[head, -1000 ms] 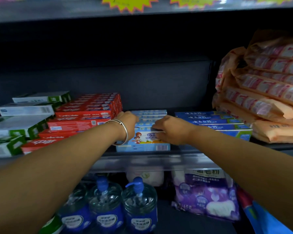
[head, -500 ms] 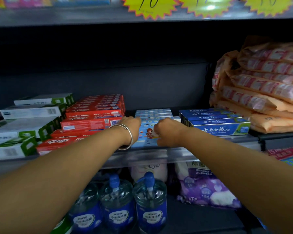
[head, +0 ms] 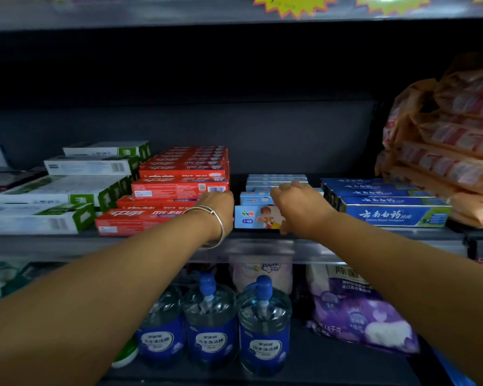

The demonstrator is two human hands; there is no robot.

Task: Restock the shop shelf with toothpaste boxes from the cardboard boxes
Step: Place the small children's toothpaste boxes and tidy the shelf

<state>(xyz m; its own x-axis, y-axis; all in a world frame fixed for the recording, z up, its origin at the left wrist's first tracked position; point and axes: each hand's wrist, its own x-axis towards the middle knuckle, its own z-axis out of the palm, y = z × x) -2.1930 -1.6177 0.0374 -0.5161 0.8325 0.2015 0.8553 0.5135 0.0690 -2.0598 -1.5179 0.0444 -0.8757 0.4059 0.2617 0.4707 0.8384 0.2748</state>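
Both hands were at the front of the shelf (head: 374, 235), set on either side of a short row of pale blue toothpaste boxes (head: 258, 215). The left hand (head: 221, 208) lay against the row's left end, beside the red boxes (head: 179, 188); its fingers were hidden behind the hand, so I could not tell how wide they stood. The right hand (head: 299, 208) rested over the top and right end of the front pale box, fingers (head: 286, 188) curled down on it in what looked like a hold.

The main risk seemed to be the front box sliding off the shelf lip, since it sat right at the edge and a pull or a careless release could tip it onto the pump bottles (head: 264, 327) below. A squeeze from both ends might also buckle the light card. A push to the left could knock the stepped red stack, which looked loosely piled; a push to the right could shove the dark blue boxes (head: 393, 213) toward the orange packs (head: 452, 151).

The shelf was dark, flat and dimly lit, with a clear plastic strip along its front. Green and white boxes (head: 67, 190) lay at the far left. Yellow star price tags (head: 293, 4) hung from the shelf above, and a purple bag (head: 357, 316) lay on the level below.
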